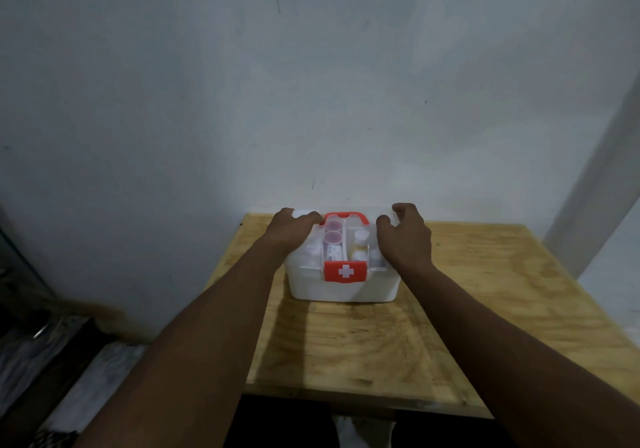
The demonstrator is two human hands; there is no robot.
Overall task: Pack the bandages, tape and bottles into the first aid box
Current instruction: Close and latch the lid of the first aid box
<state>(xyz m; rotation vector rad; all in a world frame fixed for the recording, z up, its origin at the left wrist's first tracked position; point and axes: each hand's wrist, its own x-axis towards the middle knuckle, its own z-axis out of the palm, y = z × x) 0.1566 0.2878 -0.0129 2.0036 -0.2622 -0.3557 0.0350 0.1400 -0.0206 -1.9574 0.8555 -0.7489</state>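
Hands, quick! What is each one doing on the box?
Left hand: curled over the left end of the first aid box lid, gripping it.
Right hand: fingers half open at the lid's right end, holding nothing.

Items inside first aid box (343, 288), seen thru clear lid, too blurred to ID. Left hand (291, 231) hides box's far-left corner; right hand (407, 236) hides right edge. Dark clutter (41, 336) lower left: unreadable, cut by frame edge.

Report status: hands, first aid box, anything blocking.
Left hand and right hand on top of the first aid box, one each side. Clear lid down, supplies visible inside, red latch at front. Table around it unobstructed.
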